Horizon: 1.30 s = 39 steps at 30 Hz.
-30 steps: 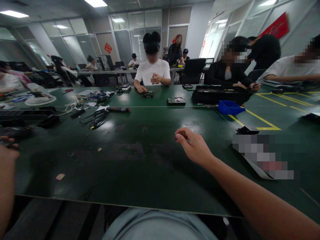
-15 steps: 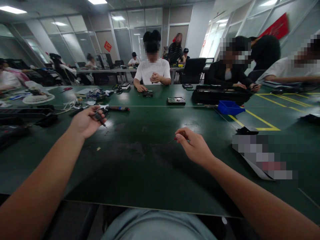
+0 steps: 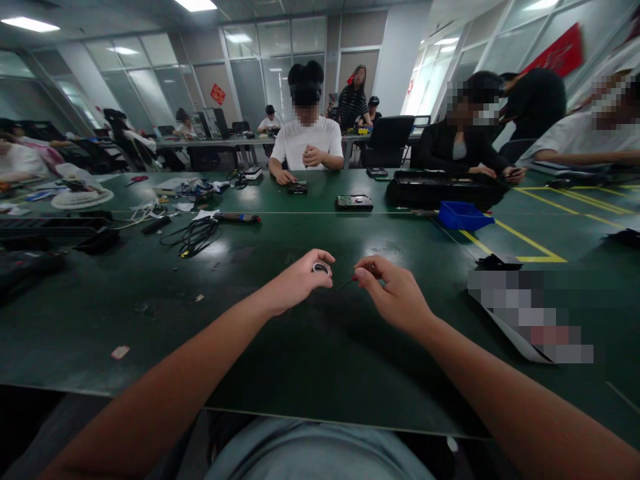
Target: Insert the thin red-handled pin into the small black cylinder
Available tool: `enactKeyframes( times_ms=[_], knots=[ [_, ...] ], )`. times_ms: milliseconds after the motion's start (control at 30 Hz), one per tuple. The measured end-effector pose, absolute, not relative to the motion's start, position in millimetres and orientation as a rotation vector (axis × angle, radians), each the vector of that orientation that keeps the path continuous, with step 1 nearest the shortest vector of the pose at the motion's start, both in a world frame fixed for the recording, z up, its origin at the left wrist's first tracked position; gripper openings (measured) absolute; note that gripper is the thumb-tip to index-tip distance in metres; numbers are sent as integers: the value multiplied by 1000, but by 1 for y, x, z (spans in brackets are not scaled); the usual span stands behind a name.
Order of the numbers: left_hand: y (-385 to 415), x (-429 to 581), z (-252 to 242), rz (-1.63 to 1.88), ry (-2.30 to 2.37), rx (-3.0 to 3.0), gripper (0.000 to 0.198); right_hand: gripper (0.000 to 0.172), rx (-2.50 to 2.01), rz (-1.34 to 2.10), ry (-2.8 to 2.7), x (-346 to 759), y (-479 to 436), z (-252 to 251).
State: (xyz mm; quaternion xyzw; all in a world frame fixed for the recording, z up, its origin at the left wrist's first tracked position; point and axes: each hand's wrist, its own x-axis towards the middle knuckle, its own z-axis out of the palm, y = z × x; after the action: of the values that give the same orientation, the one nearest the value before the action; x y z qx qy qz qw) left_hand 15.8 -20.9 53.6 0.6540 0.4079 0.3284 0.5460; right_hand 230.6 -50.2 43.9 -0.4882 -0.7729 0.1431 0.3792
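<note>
Over the middle of the green table, my left hand curls its thumb and fingers around a small round object with a pale rim and dark centre; its full shape is hidden. Just to the right, my right hand pinches a thin tool with a red end, its narrow dark shaft pointing left and down. A short gap separates the two hands, and both are held above the tabletop.
A coiled black cable lies left, below a pen-like tool. Beyond my hands is a circuit-board device. A blue tray and a pale sheet are on the right. A person in white sits opposite.
My left hand has moved right, from above the cable to beside my right hand, and the cable is now uncovered. My right hand has barely moved and still pinches the thin tool.
</note>
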Motion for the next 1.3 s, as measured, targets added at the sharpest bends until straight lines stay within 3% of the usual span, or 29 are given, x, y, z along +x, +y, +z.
enactKeyframes(
  times_ms=[100, 300, 600, 1300],
  knots=[
    [-26, 27, 34, 688, 1084, 1849, 55, 23, -1242, 338, -1976, 230, -52, 45],
    [-20, 23, 10, 790, 1031, 2134, 31, 23, -1186, 289, -1933, 231, -53, 43],
    [-12, 9, 5, 933, 1146, 2062, 38, 19, -1030, 493, -1696, 232, -50, 34],
    [-11, 6, 2, 933, 1097, 2105, 38, 21, -1067, 543, -1640, 231, -47, 27]
  ],
)
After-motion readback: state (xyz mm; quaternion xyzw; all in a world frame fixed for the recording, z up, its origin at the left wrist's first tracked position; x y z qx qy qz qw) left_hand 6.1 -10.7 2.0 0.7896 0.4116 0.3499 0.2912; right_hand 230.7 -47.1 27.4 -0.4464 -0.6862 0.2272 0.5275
